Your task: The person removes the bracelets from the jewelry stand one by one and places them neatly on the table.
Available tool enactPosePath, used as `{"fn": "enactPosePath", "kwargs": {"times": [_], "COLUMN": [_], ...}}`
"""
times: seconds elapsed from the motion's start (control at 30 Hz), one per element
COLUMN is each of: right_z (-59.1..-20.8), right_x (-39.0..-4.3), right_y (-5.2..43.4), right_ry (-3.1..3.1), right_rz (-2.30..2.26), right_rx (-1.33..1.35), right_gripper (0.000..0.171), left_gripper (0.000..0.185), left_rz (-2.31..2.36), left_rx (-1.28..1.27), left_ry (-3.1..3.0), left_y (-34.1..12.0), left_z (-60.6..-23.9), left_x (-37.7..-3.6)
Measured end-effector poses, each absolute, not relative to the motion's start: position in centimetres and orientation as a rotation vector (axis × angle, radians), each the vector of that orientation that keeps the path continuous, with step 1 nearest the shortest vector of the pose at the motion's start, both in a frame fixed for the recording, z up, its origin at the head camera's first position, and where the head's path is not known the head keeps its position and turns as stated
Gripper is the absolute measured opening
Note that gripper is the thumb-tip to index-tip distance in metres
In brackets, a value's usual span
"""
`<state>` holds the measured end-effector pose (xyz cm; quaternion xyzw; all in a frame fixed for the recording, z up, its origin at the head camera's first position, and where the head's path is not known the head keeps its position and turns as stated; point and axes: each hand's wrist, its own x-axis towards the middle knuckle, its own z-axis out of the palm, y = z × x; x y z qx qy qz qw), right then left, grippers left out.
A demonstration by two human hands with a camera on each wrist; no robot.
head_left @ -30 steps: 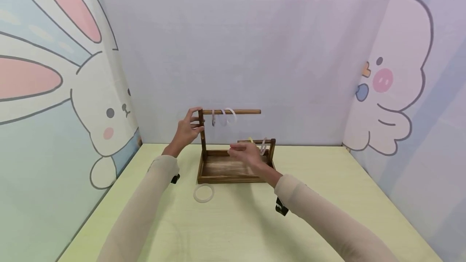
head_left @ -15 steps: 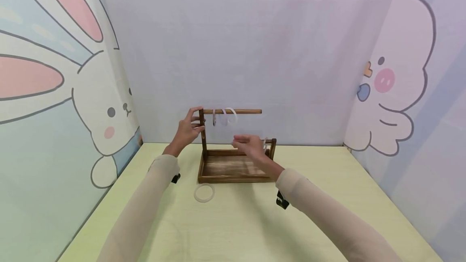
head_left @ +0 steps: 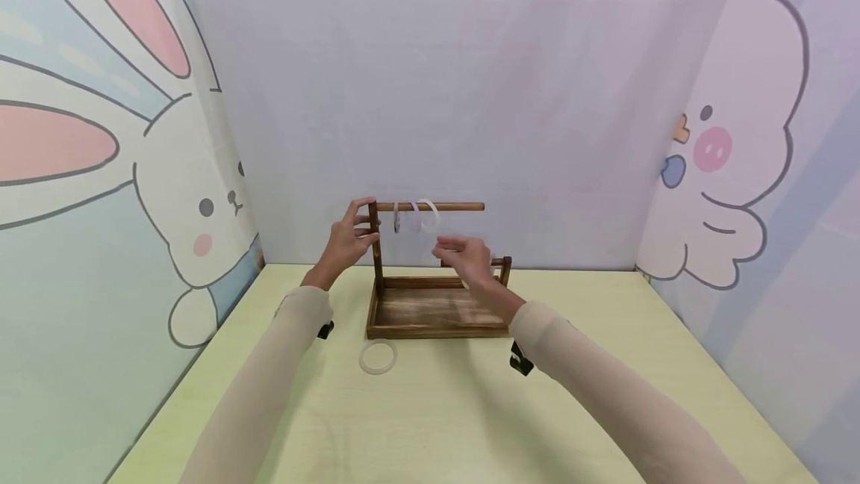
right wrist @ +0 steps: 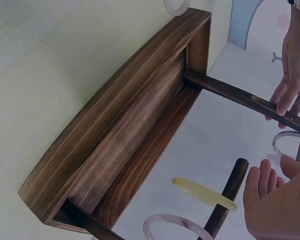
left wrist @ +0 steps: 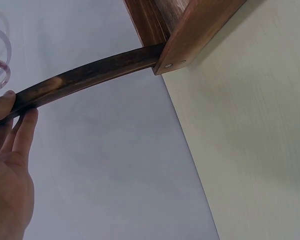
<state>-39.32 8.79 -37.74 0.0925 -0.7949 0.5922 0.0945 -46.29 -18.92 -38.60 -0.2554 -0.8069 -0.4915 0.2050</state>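
A dark wooden bangle rack (head_left: pixel 376 260) stands on the table, with a tall post, a long upper rod and a shorter, lower rod. My left hand (head_left: pixel 346 245) holds the top of the tall post between thumb and fingers. Three bangles hang on the upper rod: a brownish one (head_left: pixel 396 218), a lilac one (head_left: pixel 414 216) and a white one (head_left: pixel 435 213). Just below and right of these, my right hand (head_left: pixel 468 258) hovers with fingers fairly straight, nothing visible in it. Behind it, the lower rod (right wrist: pixel 232 185) carries a yellow bangle (right wrist: pixel 192 191) and a pale bangle (right wrist: pixel 162 218).
Another pale bangle (head_left: pixel 363 358) lies flat on the table (head_left: pixel 416 417) before the rack's front left corner. The rack's base is a shallow tray (head_left: pixel 430 332). A pale curtain (head_left: pixel 457 95) rises behind, with cartoon-printed walls at both sides.
My right hand has risen and shifted a little right, from in front of the lower rod toward the upper rod's height. The left hand stays at the post.
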Motion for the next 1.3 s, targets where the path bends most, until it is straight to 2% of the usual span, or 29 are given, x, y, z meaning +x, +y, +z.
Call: {"fn": "enactPosePath", "kwargs": {"times": [0.63,0.9,1.3], "right_z": [-37.4,-36.9,-36.8], "right_x": [-41.4,-41.9,-42.4], "right_y": [8.5,8.1,7.4], "right_ry": [-2.302,-2.267,-2.232], "right_rz": [1.584,1.53,1.587], "right_rx": [0.226,0.258,0.259], "right_gripper": [0.028,0.033,0.034], "left_gripper": [0.079,0.081,0.082], "left_rz": [-1.377,-1.326,-1.329], "left_rx": [-0.707,-0.714,-0.71], "left_ry": [-2.256,-2.273,-2.278], "left_y": [-19.0,-19.1,-19.1], "left_z": [-38.5,-38.4,-38.6], "left_x": [-46.4,-46.2,-46.2]}}
